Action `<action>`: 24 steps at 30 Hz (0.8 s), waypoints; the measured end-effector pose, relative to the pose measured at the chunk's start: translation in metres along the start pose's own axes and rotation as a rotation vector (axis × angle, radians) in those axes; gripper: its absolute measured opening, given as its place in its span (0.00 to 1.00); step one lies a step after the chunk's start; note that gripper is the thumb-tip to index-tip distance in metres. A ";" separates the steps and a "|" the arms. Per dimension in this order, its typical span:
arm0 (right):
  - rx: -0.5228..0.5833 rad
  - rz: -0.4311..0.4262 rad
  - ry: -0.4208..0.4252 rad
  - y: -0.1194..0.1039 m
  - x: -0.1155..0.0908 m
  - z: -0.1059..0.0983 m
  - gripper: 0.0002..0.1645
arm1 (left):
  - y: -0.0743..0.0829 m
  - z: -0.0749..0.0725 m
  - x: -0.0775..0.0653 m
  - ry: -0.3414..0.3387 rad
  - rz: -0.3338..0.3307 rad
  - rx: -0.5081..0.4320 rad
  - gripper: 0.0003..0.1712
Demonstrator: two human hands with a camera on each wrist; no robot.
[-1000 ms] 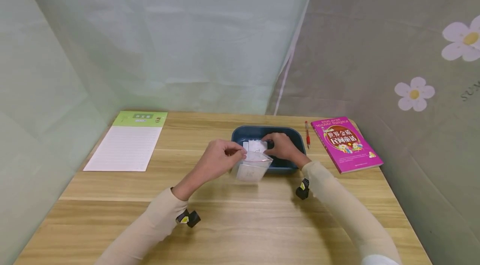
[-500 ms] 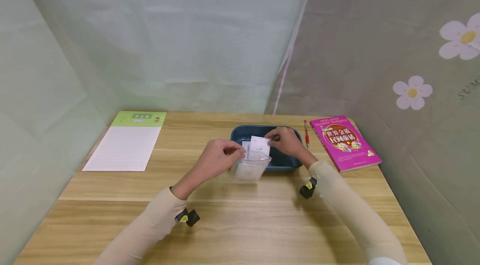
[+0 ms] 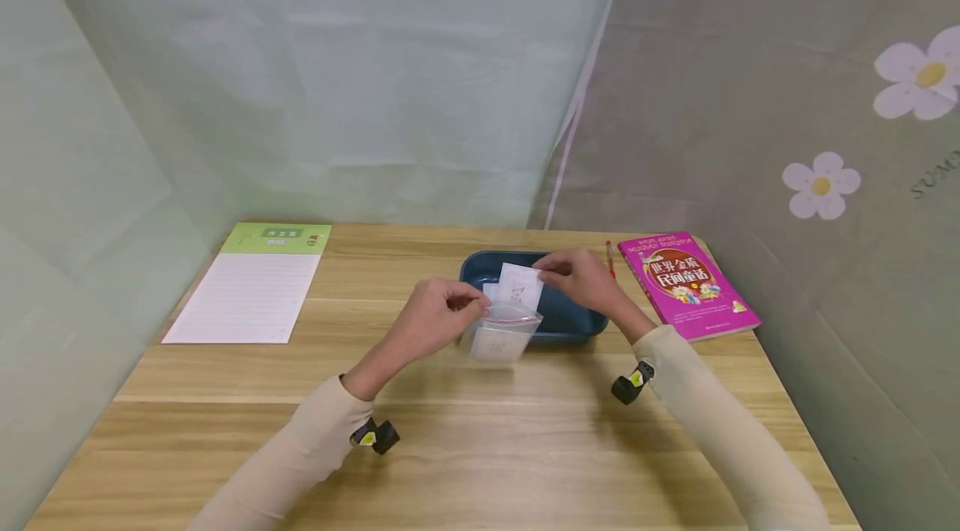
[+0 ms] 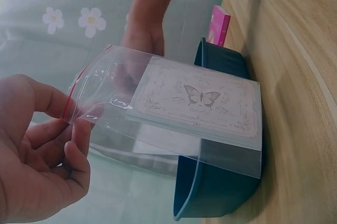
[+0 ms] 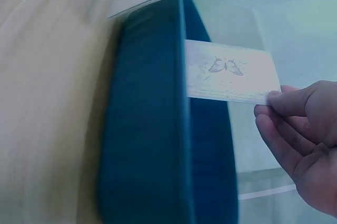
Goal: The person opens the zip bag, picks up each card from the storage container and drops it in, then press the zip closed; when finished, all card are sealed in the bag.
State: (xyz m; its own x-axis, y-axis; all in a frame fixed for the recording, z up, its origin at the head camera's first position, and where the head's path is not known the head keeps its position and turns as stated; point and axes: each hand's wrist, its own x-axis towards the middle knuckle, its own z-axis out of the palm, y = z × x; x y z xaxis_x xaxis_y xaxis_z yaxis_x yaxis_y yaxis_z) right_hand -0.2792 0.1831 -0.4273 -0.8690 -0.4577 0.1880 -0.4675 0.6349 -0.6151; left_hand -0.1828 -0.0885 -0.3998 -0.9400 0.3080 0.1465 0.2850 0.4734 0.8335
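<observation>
My left hand (image 3: 442, 314) pinches the top edge of a clear zip bag (image 3: 498, 341) with a red seal line. Inside the bag, the left wrist view shows a pale card (image 4: 195, 100) printed with a butterfly. Between thumb and fingers, my right hand (image 3: 587, 277) holds a white butterfly card (image 5: 229, 71) by one end. In the head view this card rises just above the bag's mouth, and its lower end is hidden behind the bag. Another white piece (image 3: 491, 290) shows beside it. Both hands are over the front of a dark blue bin (image 3: 573, 324).
A lined writing pad (image 3: 251, 289) with a green header lies at the left of the wooden table (image 3: 480, 448). Right of the bin are a red pen (image 3: 611, 254), partly hidden by my right hand, and a magenta book (image 3: 690, 289). Fabric walls surround the table.
My right hand has moved up and to the right with the card, so more of the card shows above the bag. My left hand and the bag have hardly moved.
</observation>
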 end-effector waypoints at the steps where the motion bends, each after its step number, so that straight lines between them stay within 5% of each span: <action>1: 0.002 -0.007 0.008 -0.002 -0.001 -0.002 0.11 | 0.000 0.000 0.000 0.000 0.000 -0.002 0.08; 14: -0.018 -0.035 0.076 -0.030 -0.010 -0.029 0.12 | -0.001 0.001 0.000 0.009 0.016 -0.002 0.09; 24: -0.027 -0.137 0.149 -0.053 -0.017 -0.050 0.11 | -0.001 0.002 0.001 0.016 0.022 -0.002 0.08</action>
State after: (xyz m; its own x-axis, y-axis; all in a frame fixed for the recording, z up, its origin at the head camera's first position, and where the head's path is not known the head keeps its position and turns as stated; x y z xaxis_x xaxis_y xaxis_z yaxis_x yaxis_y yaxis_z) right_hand -0.2482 0.1884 -0.3598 -0.8104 -0.4454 0.3806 -0.5854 0.5904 -0.5556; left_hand -0.1833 -0.0869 -0.4015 -0.9365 0.3047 0.1736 0.3053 0.4650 0.8310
